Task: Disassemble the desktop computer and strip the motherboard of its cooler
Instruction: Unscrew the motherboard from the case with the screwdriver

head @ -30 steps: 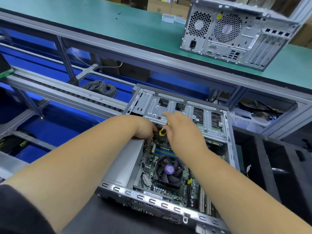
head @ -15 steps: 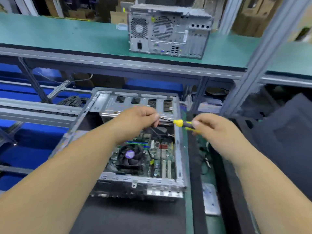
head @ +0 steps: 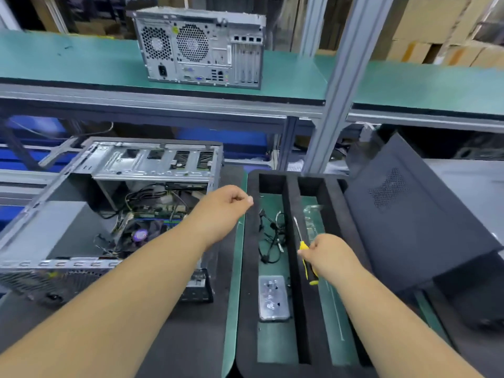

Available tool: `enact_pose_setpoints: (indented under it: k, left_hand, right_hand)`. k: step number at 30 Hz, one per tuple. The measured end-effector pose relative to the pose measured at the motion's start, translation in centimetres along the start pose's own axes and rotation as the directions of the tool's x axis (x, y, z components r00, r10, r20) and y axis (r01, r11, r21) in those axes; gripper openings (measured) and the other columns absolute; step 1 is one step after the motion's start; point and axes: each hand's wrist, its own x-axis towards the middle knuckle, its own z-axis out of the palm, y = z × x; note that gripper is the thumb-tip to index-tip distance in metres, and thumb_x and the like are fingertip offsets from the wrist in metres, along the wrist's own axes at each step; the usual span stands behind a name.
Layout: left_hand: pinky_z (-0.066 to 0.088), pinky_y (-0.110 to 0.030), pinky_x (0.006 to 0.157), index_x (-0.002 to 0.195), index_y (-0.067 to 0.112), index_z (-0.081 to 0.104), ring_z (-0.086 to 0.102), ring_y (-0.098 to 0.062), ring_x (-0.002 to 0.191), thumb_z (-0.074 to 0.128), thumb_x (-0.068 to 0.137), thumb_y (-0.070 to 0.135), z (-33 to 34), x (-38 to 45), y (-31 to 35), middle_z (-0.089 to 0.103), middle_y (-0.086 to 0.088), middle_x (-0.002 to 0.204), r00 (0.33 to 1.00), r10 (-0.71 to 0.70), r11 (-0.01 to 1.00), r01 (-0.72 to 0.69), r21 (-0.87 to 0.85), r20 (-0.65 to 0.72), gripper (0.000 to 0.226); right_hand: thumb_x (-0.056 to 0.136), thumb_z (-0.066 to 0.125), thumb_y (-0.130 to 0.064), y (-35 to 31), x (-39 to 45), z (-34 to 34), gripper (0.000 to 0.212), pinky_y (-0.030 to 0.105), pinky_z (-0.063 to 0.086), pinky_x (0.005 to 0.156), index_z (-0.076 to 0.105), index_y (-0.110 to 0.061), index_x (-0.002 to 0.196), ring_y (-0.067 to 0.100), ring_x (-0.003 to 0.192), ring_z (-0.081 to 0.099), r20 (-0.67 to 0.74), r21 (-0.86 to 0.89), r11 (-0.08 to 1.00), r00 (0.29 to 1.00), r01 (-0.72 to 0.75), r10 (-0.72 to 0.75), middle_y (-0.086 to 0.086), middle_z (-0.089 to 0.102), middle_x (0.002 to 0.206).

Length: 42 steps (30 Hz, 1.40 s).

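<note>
The open desktop case (head: pixel 152 162) lies on its side at the left. Inside it are the motherboard (head: pixel 158 214), loose wires and the cooler fan (head: pixel 140 234) with a purple hub. My left hand (head: pixel 226 205) hovers between the case's right edge and the black foam tray (head: pixel 248 241), its fingers curled with nothing visible in them. My right hand (head: pixel 327 255) grips a yellow-and-black screwdriver (head: pixel 306 264) low over the tray's right compartment, with the shaft pointing away from me.
The tray's left compartment holds a tangle of black cables (head: pixel 270 238) and a clear lidded box (head: pixel 273 297). A black side panel (head: pixel 409 214) leans at the right. Another computer tower (head: pixel 201 47) stands on the green upper shelf. A metal post (head: pixel 335 105) rises behind the tray.
Both hands have left the inside of the case and swung right. My right hand carried the screwdriver down over the tray, and my left hand moved to the tray's edge.
</note>
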Motion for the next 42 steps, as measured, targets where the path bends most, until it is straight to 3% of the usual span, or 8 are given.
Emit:
enact_pose_setpoints:
  k: [7, 12, 16, 22, 29, 35, 38, 42]
  left_hand:
    - [0.037, -0.02, 0.058, 0.085, 0.037, 0.067, 0.055, -0.002, 0.07, 0.056, 0.091, 0.041, 1.2, -1.1, 0.1, 0.062, 0.011, 0.079, 0.999, -0.018, 0.999, 0.019, 0.039, -0.027, 0.013]
    - [0.043, -0.025, 0.061, 0.082, 0.041, 0.067, 0.051, -0.007, 0.063, 0.055, 0.092, 0.036, 1.0, -1.4, -0.5, 0.061, -0.004, 0.079, 0.998, 0.012, 1.0, -0.011, 0.005, -0.057, 0.017]
    - [0.037, -0.019, 0.052, 0.083, 0.041, 0.067, 0.04, -0.001, 0.048, 0.053, 0.093, 0.033, 0.0, -1.8, -0.8, 0.049, 0.013, 0.062, 0.997, 0.046, 0.999, -0.047, -0.002, -0.061, 0.019]
    - [0.039, -0.009, 0.049, 0.083, 0.035, 0.069, 0.047, -0.001, 0.055, 0.056, 0.094, 0.025, -3.8, -3.8, -1.6, 0.058, 0.005, 0.07, 0.981, 0.124, 0.99, -0.133, -0.051, -0.147, 0.02]
    - [0.05, -0.024, 0.063, 0.085, 0.029, 0.067, 0.053, -0.006, 0.065, 0.058, 0.095, 0.02, -11.2, -9.3, -6.1, 0.063, -0.004, 0.081, 0.949, 0.059, 0.992, -0.091, -0.091, -0.309, 0.016]
    - [0.046, -0.03, 0.07, 0.092, 0.027, 0.068, 0.055, -0.019, 0.072, 0.058, 0.093, 0.021, -17.7, -17.8, -12.4, 0.064, -0.006, 0.081, 0.863, -0.113, 0.992, 0.123, -0.013, -0.493, 0.011]
    - [0.044, -0.024, 0.067, 0.088, 0.025, 0.071, 0.053, -0.004, 0.069, 0.057, 0.093, 0.016, -20.4, -22.9, -15.4, 0.065, 0.005, 0.076, 0.798, -0.201, 0.978, 0.196, -0.071, -0.568, 0.017]
    - [0.04, -0.023, 0.065, 0.086, 0.025, 0.073, 0.051, -0.009, 0.067, 0.057, 0.093, 0.019, -23.4, -29.8, -20.6, 0.065, 0.011, 0.075, 0.589, -0.422, 0.905, 0.318, -0.282, -0.689, 0.018]
  right_hand:
    - [0.082, 0.061, -0.034, 2.3, 3.9, 5.3, 0.024, 0.023, 0.03, 0.043, 0.051, -0.017, 0.068, 0.017, 0.06, 0.059, 0.127, -0.142, 0.976, 0.975, -0.167, 0.185, -0.001, 0.069, 0.073]
    - [0.081, 0.058, -0.026, 2.6, 4.6, 6.1, 0.02, 0.02, 0.034, 0.044, 0.051, -0.011, 0.069, 0.018, 0.059, 0.063, 0.202, -0.159, 0.977, 0.964, -0.143, 0.174, 0.002, 0.066, 0.062]
    - [0.091, 0.052, -0.036, 1.7, 4.0, 4.8, 0.029, 0.025, 0.042, 0.056, 0.06, -0.008, 0.084, 0.024, 0.081, 0.066, 0.269, -0.276, 0.96, 0.955, -0.05, 0.127, 0.005, 0.068, 0.085]
    - [0.094, 0.048, -0.053, -5.9, 1.2, -1.6, 0.044, 0.035, 0.044, 0.069, 0.05, -0.011, 0.105, 0.027, 0.084, 0.06, -0.07, 0.003, 0.989, 0.986, 0.151, -0.15, 0.005, 0.062, 0.097]
    - [0.093, 0.055, -0.043, -23.5, -7.5, -2.3, 0.02, 0.027, 0.037, 0.056, 0.051, -0.028, 0.08, 0.003, 0.067, 0.052, -0.244, 0.343, 0.628, 0.711, 0.699, -0.659, -0.01, 0.056, 0.075]
    - [0.088, 0.06, -0.037, -32.6, -15.1, 4.9, 0.014, 0.025, 0.036, 0.058, 0.057, -0.026, 0.08, 0.002, 0.065, 0.052, -0.047, 0.513, 0.408, 0.499, 0.756, -0.865, -0.01, 0.058, 0.073]
    - [0.09, 0.06, -0.035, -34.8, -17.4, 8.0, 0.016, 0.019, 0.036, 0.057, 0.055, -0.027, 0.077, 0.0, 0.062, 0.049, 0.01, 0.547, 0.36, 0.424, 0.756, -0.906, -0.011, 0.056, 0.069]
    - [0.092, 0.058, -0.035, -37.0, -19.3, 10.6, 0.015, 0.026, 0.038, 0.058, 0.058, -0.025, 0.082, 0.004, 0.062, 0.05, 0.073, 0.615, 0.335, 0.371, 0.714, -0.926, -0.011, 0.056, 0.068]
